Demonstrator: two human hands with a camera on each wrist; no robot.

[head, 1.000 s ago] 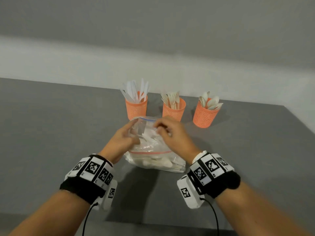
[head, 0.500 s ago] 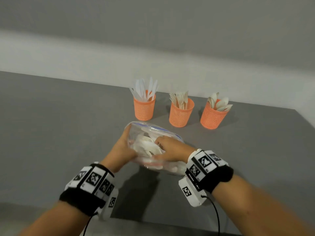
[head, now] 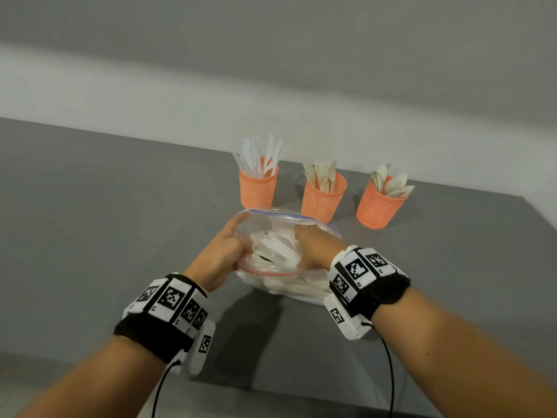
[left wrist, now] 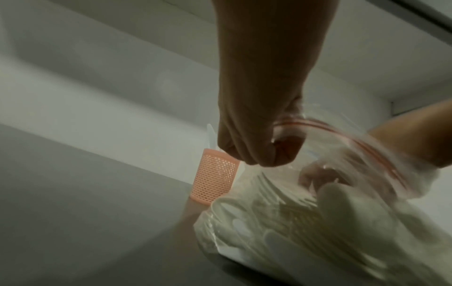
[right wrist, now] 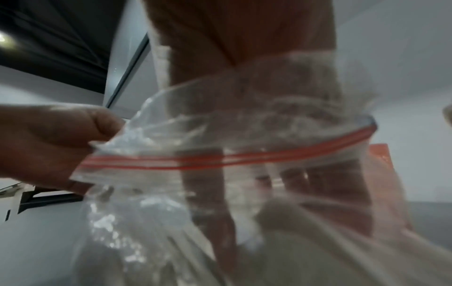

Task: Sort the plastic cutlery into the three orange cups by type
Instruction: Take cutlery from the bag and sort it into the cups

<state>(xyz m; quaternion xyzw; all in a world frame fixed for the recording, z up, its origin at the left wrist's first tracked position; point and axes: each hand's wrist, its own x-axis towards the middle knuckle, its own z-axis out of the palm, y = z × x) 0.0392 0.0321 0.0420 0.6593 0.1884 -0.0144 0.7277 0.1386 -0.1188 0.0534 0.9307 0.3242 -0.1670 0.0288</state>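
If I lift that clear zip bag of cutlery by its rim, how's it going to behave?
Likely floppy: the zip bag is thin crinkled film, bunched where the left hand pinches its rim. It will probably sag, since the loose cutlery pools at the bottom. Pieces may shift or spill, as the mouth is open around the right hand.

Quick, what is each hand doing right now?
Left hand: pinching the rim of the clear zip bag, holding it open.
Right hand: reaching inside the bag among the cutlery; whether it grips any cannot be told.
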